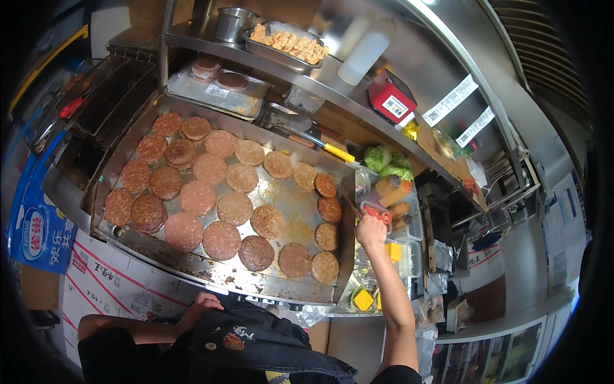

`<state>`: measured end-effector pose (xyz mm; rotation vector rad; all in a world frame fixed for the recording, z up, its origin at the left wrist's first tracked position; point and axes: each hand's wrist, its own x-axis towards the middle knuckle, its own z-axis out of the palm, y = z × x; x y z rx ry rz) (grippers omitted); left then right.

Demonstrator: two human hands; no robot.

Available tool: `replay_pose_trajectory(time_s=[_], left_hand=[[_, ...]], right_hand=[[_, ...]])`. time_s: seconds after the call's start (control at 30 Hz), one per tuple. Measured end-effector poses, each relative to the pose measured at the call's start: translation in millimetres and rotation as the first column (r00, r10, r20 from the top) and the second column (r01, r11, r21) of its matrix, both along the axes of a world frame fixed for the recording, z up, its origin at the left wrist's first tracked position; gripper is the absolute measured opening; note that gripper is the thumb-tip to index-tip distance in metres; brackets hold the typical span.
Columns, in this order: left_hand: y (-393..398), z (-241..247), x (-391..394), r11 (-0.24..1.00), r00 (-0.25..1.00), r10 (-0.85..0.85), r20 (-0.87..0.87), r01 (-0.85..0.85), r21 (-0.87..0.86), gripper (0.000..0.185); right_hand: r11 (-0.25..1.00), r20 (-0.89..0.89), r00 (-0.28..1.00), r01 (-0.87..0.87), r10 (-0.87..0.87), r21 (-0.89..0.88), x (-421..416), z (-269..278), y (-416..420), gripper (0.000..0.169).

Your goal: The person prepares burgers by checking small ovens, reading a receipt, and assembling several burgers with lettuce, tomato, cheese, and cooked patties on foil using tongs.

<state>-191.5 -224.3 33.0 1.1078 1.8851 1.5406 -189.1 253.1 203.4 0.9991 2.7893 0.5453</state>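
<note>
My right hand (371,231) reaches into a clear container of sliced tomatoes (376,214) beside the griddle's right wall. Its fingertips are at the red slices and partly hidden, so a grip is not plain. My left hand (207,302) is by the front of my dark apron (259,331), fingers curled and palm hidden. Before me, a flat steel griddle (300,201) bears many round meat patties (147,212), some pink, some browned. Yellow cheese slices (363,300) lie near the griddle's front right corner. More cheese (394,251) sits below my right hand.
A steel shelf (297,79) above the back holds a tray of fried food (288,43) and a red box (392,97). Under it is a tray with patties (192,91). A yellow-handled tool (338,152) lies behind the griddle. Lettuce (391,163) and sauce bottles (395,193) stand right.
</note>
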Motion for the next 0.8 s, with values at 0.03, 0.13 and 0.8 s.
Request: replay_pose_trajectory(time_s=[0.03,0.13,0.8], left_hand=[[0.7,-2.5,-0.1,1.0,1.0,-0.002,-0.002,0.002,0.016,0.022],[-1.8,-2.6,2.2,0.999,0.999,0.019,-0.028,-0.018,0.027,0.021],[-15.6,-18.5,12.1,0.992,0.991,0.118,-0.059,-0.115,0.056,0.023]], right_hand=[[1.0,-0.024,1.0,-0.01,0.01,-0.002,5.7,1.9,1.8,0.025],[0.994,-0.054,0.993,-0.107,0.106,-0.03,5.6,0.8,-26.2,0.034],[-0.133,0.126,0.882,0.073,-0.454,-0.988,82.0,-4.7,-63.2,0.018]])
